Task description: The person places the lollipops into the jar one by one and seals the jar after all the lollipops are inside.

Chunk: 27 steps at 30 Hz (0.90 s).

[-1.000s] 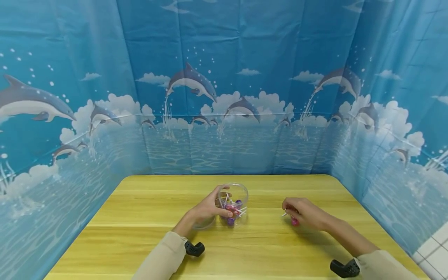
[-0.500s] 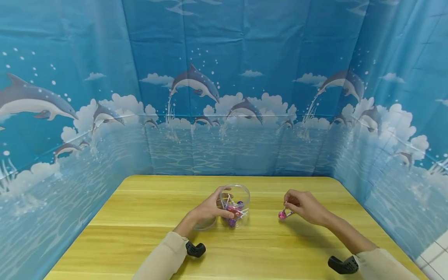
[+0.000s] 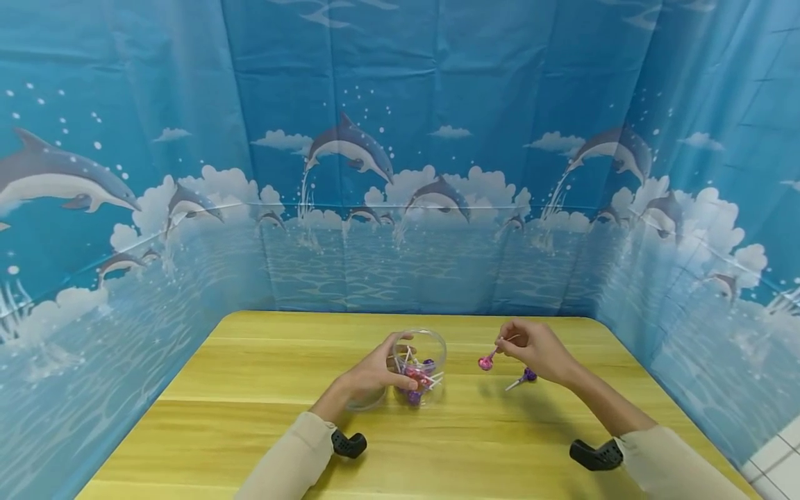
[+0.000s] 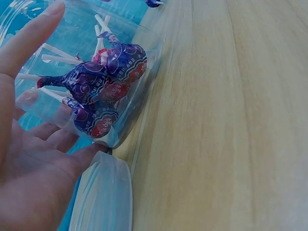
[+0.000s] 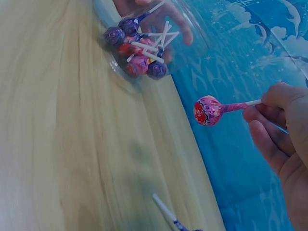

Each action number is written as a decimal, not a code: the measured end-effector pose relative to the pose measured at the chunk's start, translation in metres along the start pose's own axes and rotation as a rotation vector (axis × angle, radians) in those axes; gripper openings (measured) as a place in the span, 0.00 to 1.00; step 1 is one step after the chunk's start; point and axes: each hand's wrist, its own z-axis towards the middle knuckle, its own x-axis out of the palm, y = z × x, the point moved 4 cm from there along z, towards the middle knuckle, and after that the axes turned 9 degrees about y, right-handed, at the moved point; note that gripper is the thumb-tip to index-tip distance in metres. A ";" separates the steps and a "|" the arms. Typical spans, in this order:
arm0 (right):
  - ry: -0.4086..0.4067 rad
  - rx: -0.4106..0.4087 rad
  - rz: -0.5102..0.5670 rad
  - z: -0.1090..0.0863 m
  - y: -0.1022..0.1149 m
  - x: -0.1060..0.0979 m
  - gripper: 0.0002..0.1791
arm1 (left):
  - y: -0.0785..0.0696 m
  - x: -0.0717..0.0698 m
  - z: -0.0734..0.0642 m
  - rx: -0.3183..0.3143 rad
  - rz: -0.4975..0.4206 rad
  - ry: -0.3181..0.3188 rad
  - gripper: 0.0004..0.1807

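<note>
A clear plastic jar (image 3: 431,396) stands on the table with several wrapped lollipops (image 4: 89,82) in it, purple, red and pink, their white sticks pointing various ways. My left hand (image 3: 376,368) grips the jar from its left side, thumb in front and fingers behind. To the right, my right hand (image 3: 539,347) pinches a pink lollipop (image 5: 209,110) by its white stick, head hanging down and left, above the table. Below that hand, a purple lollipop (image 3: 529,375) lies on the wood with its stick toward the jar.
A clear round lid (image 4: 108,192) lies on the yellow wooden table (image 3: 250,389) just left of the jar, partly behind my left hand. A blue dolphin-print curtain (image 3: 400,264) rises along the table's back and sides.
My right hand has lifted the pink lollipop off the table and moved it up and left toward the jar, uncovering the purple lollipop. The left hand keeps its grip on the jar.
</note>
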 end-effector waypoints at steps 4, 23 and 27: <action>-0.021 -0.001 0.016 0.009 0.008 0.000 0.02 | 0.000 0.001 -0.001 -0.002 0.001 0.002 0.48; -0.105 -0.134 0.046 0.050 0.050 0.010 0.01 | -0.001 -0.001 0.001 0.007 0.013 0.002 0.47; -0.088 -0.148 0.076 0.057 0.057 0.019 0.01 | -0.001 0.000 0.001 0.004 0.018 0.008 0.47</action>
